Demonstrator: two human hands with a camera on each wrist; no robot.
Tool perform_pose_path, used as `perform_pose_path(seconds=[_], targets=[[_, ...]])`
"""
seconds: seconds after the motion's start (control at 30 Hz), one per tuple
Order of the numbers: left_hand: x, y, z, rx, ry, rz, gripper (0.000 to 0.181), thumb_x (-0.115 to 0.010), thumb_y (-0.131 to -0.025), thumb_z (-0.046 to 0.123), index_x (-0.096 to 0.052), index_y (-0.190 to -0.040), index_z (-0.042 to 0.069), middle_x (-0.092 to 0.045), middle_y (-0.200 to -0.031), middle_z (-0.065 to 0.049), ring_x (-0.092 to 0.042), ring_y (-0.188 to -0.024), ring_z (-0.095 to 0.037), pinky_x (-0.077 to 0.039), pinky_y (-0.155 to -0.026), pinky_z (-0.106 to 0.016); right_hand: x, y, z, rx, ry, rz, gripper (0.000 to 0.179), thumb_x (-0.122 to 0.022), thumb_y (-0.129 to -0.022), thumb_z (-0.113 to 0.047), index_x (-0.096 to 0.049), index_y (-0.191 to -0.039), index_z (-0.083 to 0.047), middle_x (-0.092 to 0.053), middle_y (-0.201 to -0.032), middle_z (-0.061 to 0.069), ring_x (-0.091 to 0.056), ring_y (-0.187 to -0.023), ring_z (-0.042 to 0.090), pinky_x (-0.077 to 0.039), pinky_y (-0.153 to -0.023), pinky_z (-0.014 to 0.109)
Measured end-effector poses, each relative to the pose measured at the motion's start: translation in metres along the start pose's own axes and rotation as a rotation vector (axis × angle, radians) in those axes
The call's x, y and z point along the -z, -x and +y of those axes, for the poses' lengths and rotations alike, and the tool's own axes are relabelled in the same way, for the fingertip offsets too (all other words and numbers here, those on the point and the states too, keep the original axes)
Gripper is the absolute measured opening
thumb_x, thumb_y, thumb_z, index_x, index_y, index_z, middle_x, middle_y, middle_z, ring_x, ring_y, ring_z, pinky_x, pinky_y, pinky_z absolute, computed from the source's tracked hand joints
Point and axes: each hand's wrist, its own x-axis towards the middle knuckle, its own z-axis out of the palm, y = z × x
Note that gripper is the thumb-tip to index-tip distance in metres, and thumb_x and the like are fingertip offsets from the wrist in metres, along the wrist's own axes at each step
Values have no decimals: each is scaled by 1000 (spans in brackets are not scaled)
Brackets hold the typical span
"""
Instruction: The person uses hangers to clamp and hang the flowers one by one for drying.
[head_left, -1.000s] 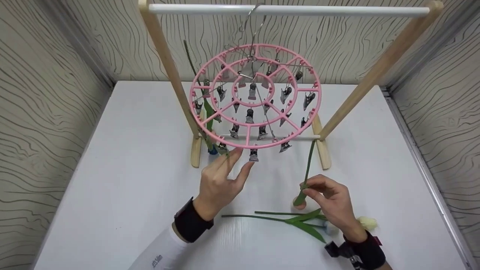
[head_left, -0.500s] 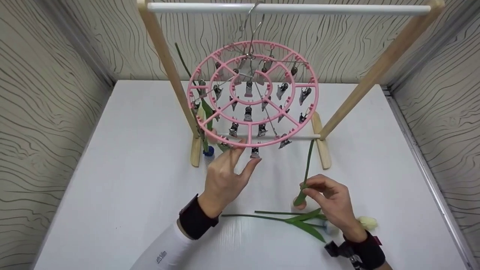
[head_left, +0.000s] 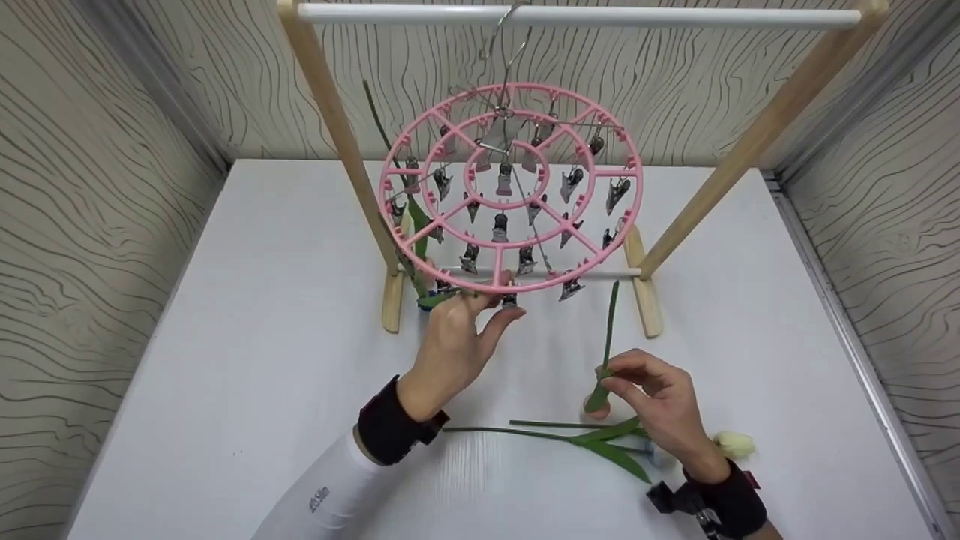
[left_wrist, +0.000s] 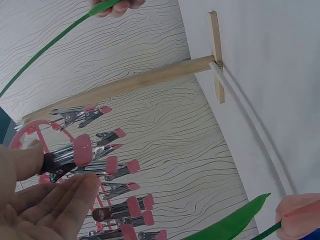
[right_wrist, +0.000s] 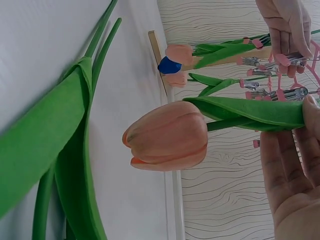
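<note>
A round pink clip hanger (head_left: 499,289) hangs by its hook from a rack bar. At the hanger's front edge, my left hand (head_left: 454,345) holds a metal clip (left_wrist: 82,150) with pink tips between thumb and fingers. My right hand (head_left: 664,405) pinches an artificial tulip (right_wrist: 170,135) by its green stem and leaf. The tulip's pink bloom points down and its stem rises above the hand, to the right of the hanger. On the hanger's left side, other pink tulips (right_wrist: 179,54) and a blue one (right_wrist: 170,65) hang bloom down from clips.
The wooden rack (head_left: 720,154) with its white bar (head_left: 675,16) stands on the white table (head_left: 262,337). Loose tulips lie by my right hand, including a white bloom (head_left: 733,445) and long green stems (head_left: 517,430). Patterned walls (head_left: 697,97) enclose the table.
My left hand has moved slightly right and up, its thumb and fingers now close around the front clip. The hanger swung left, then back right. My right hand barely moved with the tulip.
</note>
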Motion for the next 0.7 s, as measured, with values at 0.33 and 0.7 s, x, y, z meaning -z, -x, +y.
perform_pose_path(seconds=[0.33,0.7], targets=[[9,-3,0,72,100,-66,21,-67,-81,28,-64,-96,14,-68,-86,5,-62,-79,-3,-49,-65,-21,-10,-2,-2,-4,13,-24,29,-54,-74,27,-58,-98,12,-59,-90,23,-59,-82,23,-49,-72,26],[15,-4,3,146,210,-82,18,-70,-79,28,-67,-91,16,-67,-82,6,-62,-75,-2,-50,-67,-21,-32,-11,-7,-3,27,-24,26,-55,-76,24,-59,-97,10,-60,-88,20,-60,-80,23,-50,-69,26]])
